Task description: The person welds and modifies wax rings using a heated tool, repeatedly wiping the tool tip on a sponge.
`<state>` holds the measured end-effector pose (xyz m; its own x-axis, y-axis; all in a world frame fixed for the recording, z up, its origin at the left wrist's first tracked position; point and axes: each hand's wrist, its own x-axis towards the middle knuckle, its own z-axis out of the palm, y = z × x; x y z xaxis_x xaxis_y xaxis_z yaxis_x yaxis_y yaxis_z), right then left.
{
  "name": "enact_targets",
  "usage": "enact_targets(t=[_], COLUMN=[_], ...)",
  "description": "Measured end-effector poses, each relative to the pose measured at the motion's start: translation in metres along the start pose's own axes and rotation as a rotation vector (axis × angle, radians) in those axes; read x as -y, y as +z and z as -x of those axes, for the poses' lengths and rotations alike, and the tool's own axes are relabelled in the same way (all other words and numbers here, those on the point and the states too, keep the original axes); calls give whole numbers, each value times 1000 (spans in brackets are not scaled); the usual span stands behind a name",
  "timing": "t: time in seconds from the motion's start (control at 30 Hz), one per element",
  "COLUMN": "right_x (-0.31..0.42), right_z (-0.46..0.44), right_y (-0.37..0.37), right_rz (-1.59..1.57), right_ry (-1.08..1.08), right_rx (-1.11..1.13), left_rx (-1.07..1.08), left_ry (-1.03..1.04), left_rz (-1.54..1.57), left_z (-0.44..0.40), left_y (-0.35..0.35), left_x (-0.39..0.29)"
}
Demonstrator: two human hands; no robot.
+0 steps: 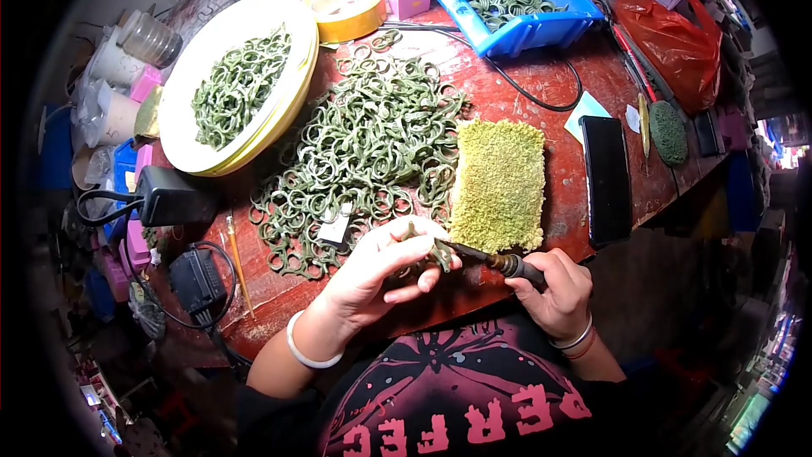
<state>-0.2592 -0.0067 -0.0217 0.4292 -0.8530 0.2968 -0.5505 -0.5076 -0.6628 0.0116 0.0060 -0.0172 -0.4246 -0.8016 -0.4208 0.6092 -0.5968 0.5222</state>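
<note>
My left hand pinches a small green ring piece between thumb and fingers, just in front of the heap. In my right hand is a dark-handled tool with a thin metal shaft, much like a soldering iron. Its tip points left and meets the ring piece or lies right beside it; my fingers partly hide the contact. Beyond my hands spreads a heap of green rings. A yellow-green sponge-like pad lies just past the tool.
White and yellow stacked plates hold more rings at left. A blue bin with rings stands at the back, near a yellow tape roll. At right are a phone and a red plastic bag. Black adapters and cords lie at left.
</note>
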Motion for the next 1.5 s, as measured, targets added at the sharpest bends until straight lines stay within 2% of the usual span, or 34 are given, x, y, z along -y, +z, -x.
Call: enact_targets(t=[0.17, 0.23, 0.3, 0.37, 0.43, 0.5, 0.53, 0.57, 0.73, 0.87, 0.93, 0.97, 1.03, 1.1, 1.17, 1.23, 1.3, 1.4, 1.43, 1.5], right_x=[-1, -5, -6, -12, -11, -13, -12, -12, -13, -11, -7, -5, 5, 21, 31, 44, 47, 49, 50, 48], right_z=[1, 2, -1, -2, -3, -2, -2, -2, -2, -2, -3, -4, -9, -18, -25, -39, -45, -48, -48, -48], right_y=[-2, -2, -6, -8, -8, -7, -7, -7, -7, -6, -5, -4, -2, 2, 8, 12, 13, 13, 13, 12], right_rz=[-37, -69, -17, 163, 131, 93, 92, 80, 60, 52, 42, -26, -93, -310, -553, -881, -890, -869, -839, -774], right_ry=[3, 36, 32, 24, 20, 7, 7, 20, 11, 38, 44, 60, 75, 234, 467, 600, 599, 595, 591, 572], right_rx=[-11, -83, -95, -55, -72, -91, -93, -98, -103, -114, -120, -135, -150, -92, 43, 81, 99, 92, 58, 23], left_rx=[1, 65, 47, 17, -77, -361, -396, -536, -627, -575, -497, -497, -329, -127, -5, 93, 170, 83, 57, -100], left_ry=[-5, 25, 46, 82, 153, 368, 751, 753, 758, 809, 808, 811, 661, 457, 375, 398, 401, 370, 227, 97], left_rz=[9, 110, 107, -38, -325, -843, -1211, -1362, -1837, -1686, -1407, -1407, -1097, -883, -686, -724, -720, -658, -544, -391], left_z=[0, 0, 1, 4, 9, 10, 1, 4, 5, 5, 5, 6, 8, 13, 13, 11, 10, 9, 13, 12], left_y=[0, 1, 7, 5, 6, 16, 9, 12, 9, 9, 8, 9, 12, 15, 17, 14, 11, 11, 15, 23], left_x=[0, 1, -2, -2, -11, -16, -14, -14, -13, -15, -16, -16, -16, -14, -9, -8, -9, -3, -6, -5])
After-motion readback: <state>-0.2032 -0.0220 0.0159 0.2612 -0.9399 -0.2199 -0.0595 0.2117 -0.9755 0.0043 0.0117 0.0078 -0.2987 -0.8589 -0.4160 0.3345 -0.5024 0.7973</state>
